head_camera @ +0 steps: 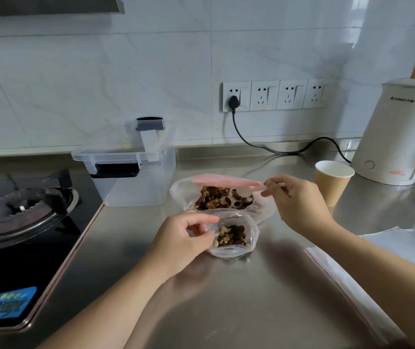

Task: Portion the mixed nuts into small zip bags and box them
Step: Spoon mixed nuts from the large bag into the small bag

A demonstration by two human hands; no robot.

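Stainless steel runs bare across the near bench (pixel 239 311), so the forearms have free room to swing there. On its right lies a flat stack of spare zip bags (pixel 377 270) with a red seal line, close under the right forearm; a careless elbow could drag them off the near edge.

Just beyond, the left hand (pixel 188 238) pinches the mouth of a small zip bag (pixel 234 240) between thumb and curled fingers, holding it open. It is partly filled with nuts and sits on the bench, touching the big supply bag (pixel 221 197) behind it. If that pinch slackens, the limp plastic would likely fold shut and the next scoop would spill.

Behind it, the right hand (pixel 294 200) grips the handle of a pale plastic spoon (pixel 249 190), whose bowl hovers over the mixed nuts (pixel 216 199) in the supply bag. A heaped or tilted spoon could drop nuts in the short gap between the bags.

Right of that hand, a paper cup (pixel 332 181) stands near enough to be knocked on the backswing. To the left, the clear lidded storage box (pixel 130 170) waits open beside the gas hob (pixel 22 205), whose raised edge bounds movement that way. Farther back, a kettle (pixel 397 137) and its cord (pixel 264 144) crowd the wall.
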